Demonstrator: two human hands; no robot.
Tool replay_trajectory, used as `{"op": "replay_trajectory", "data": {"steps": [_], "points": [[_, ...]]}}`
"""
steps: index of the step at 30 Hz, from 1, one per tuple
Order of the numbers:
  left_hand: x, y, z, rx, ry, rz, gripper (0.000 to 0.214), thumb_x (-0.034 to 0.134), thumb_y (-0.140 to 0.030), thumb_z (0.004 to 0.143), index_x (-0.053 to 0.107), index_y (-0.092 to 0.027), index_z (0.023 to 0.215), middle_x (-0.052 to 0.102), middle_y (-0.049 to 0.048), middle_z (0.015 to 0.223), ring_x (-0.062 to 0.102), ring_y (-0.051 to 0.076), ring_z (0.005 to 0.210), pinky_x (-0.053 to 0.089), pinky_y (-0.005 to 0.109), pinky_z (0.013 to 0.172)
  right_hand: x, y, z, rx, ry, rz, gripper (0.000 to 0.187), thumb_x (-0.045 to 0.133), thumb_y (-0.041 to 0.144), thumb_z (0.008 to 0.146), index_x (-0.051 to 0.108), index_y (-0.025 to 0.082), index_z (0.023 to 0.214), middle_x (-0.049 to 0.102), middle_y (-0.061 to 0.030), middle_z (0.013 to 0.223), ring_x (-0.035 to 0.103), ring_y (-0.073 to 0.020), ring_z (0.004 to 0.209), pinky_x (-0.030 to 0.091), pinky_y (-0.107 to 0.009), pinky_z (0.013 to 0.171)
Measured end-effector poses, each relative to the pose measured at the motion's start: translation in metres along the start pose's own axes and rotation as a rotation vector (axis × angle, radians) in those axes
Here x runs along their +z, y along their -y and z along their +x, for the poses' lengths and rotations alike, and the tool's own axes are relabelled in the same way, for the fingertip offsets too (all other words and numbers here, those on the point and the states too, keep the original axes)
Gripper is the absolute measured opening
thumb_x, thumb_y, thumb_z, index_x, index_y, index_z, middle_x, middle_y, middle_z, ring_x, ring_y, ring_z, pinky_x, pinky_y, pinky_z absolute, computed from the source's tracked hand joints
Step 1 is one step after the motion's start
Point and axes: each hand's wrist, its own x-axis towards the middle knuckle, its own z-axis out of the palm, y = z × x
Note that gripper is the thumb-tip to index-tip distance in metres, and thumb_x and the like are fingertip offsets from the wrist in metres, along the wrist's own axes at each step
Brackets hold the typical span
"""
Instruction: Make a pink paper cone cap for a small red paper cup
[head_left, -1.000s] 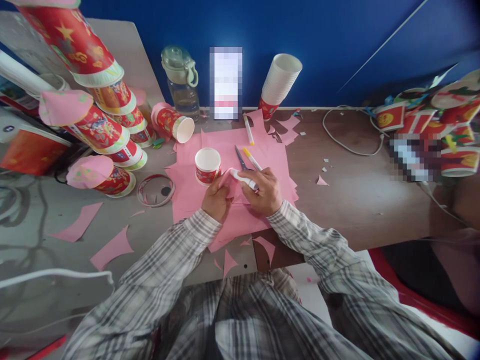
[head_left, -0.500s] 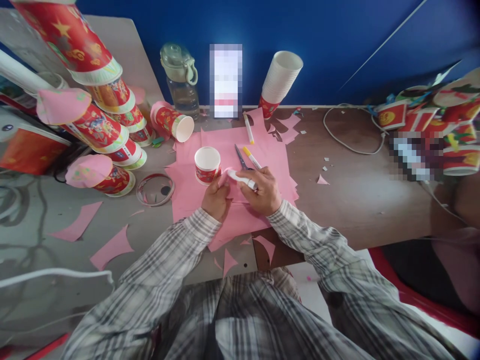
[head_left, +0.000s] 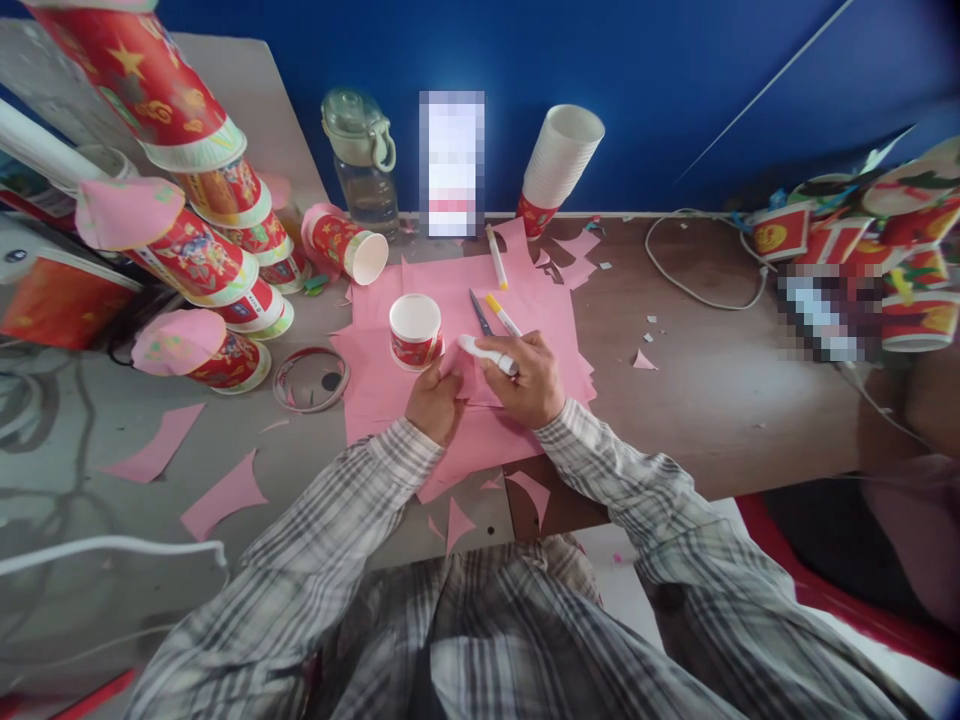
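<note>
My left hand (head_left: 433, 402) is closed on a small piece of pink paper (head_left: 451, 360), thumb on top. In my right hand (head_left: 534, 382) is a white glue pen (head_left: 489, 353), its tip against or just over the pink piece. Both hands are above a stack of pink paper sheets (head_left: 555, 310). A red-and-white paper cup (head_left: 415, 345) stands upright just beyond my left hand. Scissors (head_left: 480, 310) and a yellow-and-white marker (head_left: 504, 315) lie beyond my right hand, which partly covers them. Another marker (head_left: 497, 258) rests farther back.
Decorated cup stacks (head_left: 202, 250) stand at the left, near a tape roll (head_left: 311, 380). Behind are a water bottle (head_left: 360, 160), a lit phone (head_left: 451, 165) and nested cups (head_left: 562, 155). Pink scraps (head_left: 225, 495) lie about. A cable (head_left: 705, 300) and cup crafts (head_left: 847, 240) are at the right.
The glue pen and my right hand have shifted very slightly right. The pink piece in my left hand has tilted a little. Everything else looks the same.
</note>
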Motion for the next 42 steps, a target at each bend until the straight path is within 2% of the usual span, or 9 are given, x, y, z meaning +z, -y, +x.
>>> {"op": "replay_trajectory", "data": {"steps": [6, 11, 15, 19, 23, 27, 33, 39, 42], "points": [[0.002, -0.005, 0.001, 0.013, 0.014, -0.086, 0.038, 0.058, -0.012, 0.057, 0.058, -0.017, 0.096, 0.064, 0.0032, 0.085, 0.058, 0.022, 0.09, 0.046, 0.036, 0.081, -0.013, 0.001, -0.001, 0.049, -0.048, 0.04, 0.028, 0.071, 0.04, 0.109, 0.091, 0.029, 0.123, 0.096, -0.0064, 0.102, 0.072, -0.0217, 0.067, 0.063, -0.042, 0.077], [0.001, -0.006, -0.001, 0.015, 0.028, -0.043, 0.031, 0.06, -0.016, 0.061, 0.058, -0.016, 0.093, 0.063, 0.0022, 0.081, 0.058, 0.019, 0.087, 0.047, 0.033, 0.078, 0.003, 0.006, -0.007, -0.051, 0.051, 0.026, 0.02, 0.074, 0.034, 0.107, 0.091, 0.029, 0.116, 0.099, -0.005, 0.106, 0.079, -0.0204, 0.071, 0.062, -0.042, 0.086], [0.001, -0.005, 0.001, -0.034, -0.053, -0.095, 0.036, 0.057, -0.012, 0.06, 0.059, -0.018, 0.096, 0.063, 0.0027, 0.089, 0.058, 0.018, 0.086, 0.049, 0.032, 0.075, 0.007, 0.003, -0.005, -0.006, 0.07, -0.032, 0.02, 0.072, 0.032, 0.109, 0.091, 0.027, 0.116, 0.099, -0.0059, 0.104, 0.081, -0.019, 0.07, 0.06, -0.041, 0.089], [0.002, -0.005, 0.002, -0.041, -0.108, -0.141, 0.038, 0.056, -0.008, 0.057, 0.06, -0.018, 0.094, 0.064, 0.0032, 0.088, 0.059, 0.019, 0.085, 0.049, 0.034, 0.075, -0.002, -0.004, -0.002, 0.1, -0.046, -0.029, 0.025, 0.07, 0.04, 0.11, 0.089, 0.027, 0.118, 0.096, -0.0079, 0.102, 0.078, -0.0208, 0.07, 0.065, -0.043, 0.089], [0.002, -0.005, 0.002, -0.003, -0.123, -0.153, 0.041, 0.057, -0.009, 0.057, 0.058, -0.017, 0.097, 0.064, 0.0044, 0.089, 0.059, 0.02, 0.086, 0.048, 0.036, 0.078, -0.002, -0.011, -0.002, 0.219, -0.197, 0.093, 0.041, 0.067, 0.052, 0.11, 0.082, 0.026, 0.138, 0.092, -0.0126, 0.114, 0.083, -0.0279, 0.084, 0.072, -0.047, 0.086], [0.001, -0.004, 0.002, 0.005, -0.093, -0.159, 0.04, 0.057, -0.013, 0.061, 0.057, -0.018, 0.1, 0.064, 0.0053, 0.091, 0.058, 0.021, 0.092, 0.046, 0.04, 0.084, 0.01, -0.01, -0.007, 0.28, -0.078, 0.19, 0.06, 0.07, 0.049, 0.105, 0.069, 0.019, 0.157, 0.089, -0.0112, 0.109, 0.079, -0.0244, 0.079, 0.074, -0.043, 0.079], [0.0, -0.004, -0.001, -0.045, -0.018, -0.122, 0.047, 0.059, -0.017, 0.06, 0.055, -0.023, 0.107, 0.063, 0.0, 0.077, 0.059, 0.018, 0.081, 0.046, 0.04, 0.082, 0.012, -0.01, -0.007, 0.241, -0.07, 0.184, 0.052, 0.069, 0.038, 0.101, 0.075, 0.02, 0.149, 0.091, -0.018, 0.136, 0.088, -0.0302, 0.109, 0.078, -0.048, 0.102], [-0.004, -0.006, -0.003, 0.079, 0.092, 0.116, 0.048, 0.065, -0.02, 0.058, 0.057, -0.022, 0.105, 0.06, 0.004, 0.109, 0.052, 0.02, 0.103, 0.041, 0.035, 0.091, 0.001, -0.018, 0.001, 0.249, 0.073, 0.248, 0.054, 0.072, 0.045, 0.101, 0.077, 0.023, 0.15, 0.092, -0.0151, 0.142, 0.089, -0.0316, 0.118, 0.077, -0.05, 0.107], [-0.005, -0.003, -0.002, 0.077, 0.101, 0.163, 0.038, 0.063, -0.026, 0.062, 0.06, -0.018, 0.099, 0.065, 0.0055, 0.093, 0.057, 0.022, 0.092, 0.045, 0.037, 0.084, -0.002, -0.015, 0.001, 0.18, 0.087, 0.259, 0.052, 0.074, 0.05, 0.103, 0.08, 0.024, 0.148, 0.093, -0.0152, 0.138, 0.09, -0.0318, 0.114, 0.077, -0.049, 0.104]]}}
